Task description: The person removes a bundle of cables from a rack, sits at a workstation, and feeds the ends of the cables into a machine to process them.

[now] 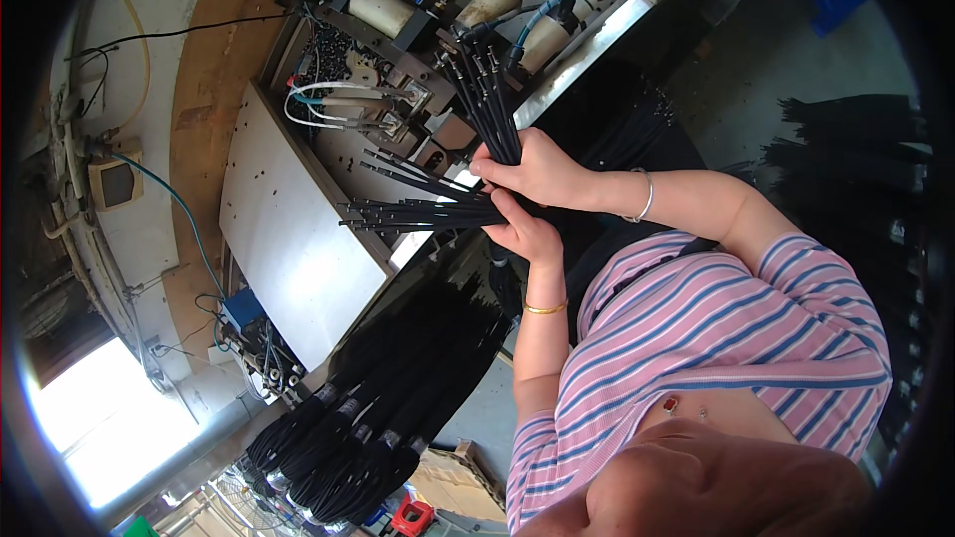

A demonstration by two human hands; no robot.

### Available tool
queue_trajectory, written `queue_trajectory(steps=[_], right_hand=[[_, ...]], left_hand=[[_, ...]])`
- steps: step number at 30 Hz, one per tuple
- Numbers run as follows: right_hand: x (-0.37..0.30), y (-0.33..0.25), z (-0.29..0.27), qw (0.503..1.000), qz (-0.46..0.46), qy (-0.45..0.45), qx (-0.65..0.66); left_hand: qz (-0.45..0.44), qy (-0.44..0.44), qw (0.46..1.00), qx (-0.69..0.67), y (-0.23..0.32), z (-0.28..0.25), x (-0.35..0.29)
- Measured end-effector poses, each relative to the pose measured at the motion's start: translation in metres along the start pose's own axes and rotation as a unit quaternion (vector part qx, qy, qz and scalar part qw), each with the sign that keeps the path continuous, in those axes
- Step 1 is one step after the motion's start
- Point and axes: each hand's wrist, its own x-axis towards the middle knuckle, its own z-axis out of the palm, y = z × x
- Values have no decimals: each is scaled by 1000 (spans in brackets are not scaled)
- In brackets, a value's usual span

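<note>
My right hand (pixel 542 171), with a silver bangle at the wrist, is closed round a bundle of black cables (pixel 489 104). Their metal-tipped ends fan out toward the machine. Just below it, my left hand (pixel 527 231), with a gold bracelet, grips another bundle of thin black cables (pixel 423 215), whose ends spread to the left. The two hands nearly touch, and where the bundles meet between them is hidden. Close beyond my hands stands a bench machine (pixel 408 89) with cylinders, hoses and small metal fixtures.
Small black pieces (pixel 338 55) lie scattered over the machine bed. A white panel (pixel 298 239) adjoins it. Large coiled bundles of black cable (pixel 348 438) hang at the lower left, and more black cables (pixel 846 169) lie at the right. A blue box (pixel 242 308) sits beyond the panel.
</note>
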Motion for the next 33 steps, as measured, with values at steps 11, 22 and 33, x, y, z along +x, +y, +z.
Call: queue_trajectory(steps=[11, 22, 33], right_hand=[[2, -18, -16, 986, 82, -122, -74], [-6, -4, -7, 998, 25, -32, 38], [-2, -5, -3, 1000, 0, -3, -14]], left_hand=[[-28, -1, 1000, 12, 0, 0, -1], [-24, -7, 1000, -2, -3, -4, -13], [-7, -7, 1000, 7, -13, -13, -13]])
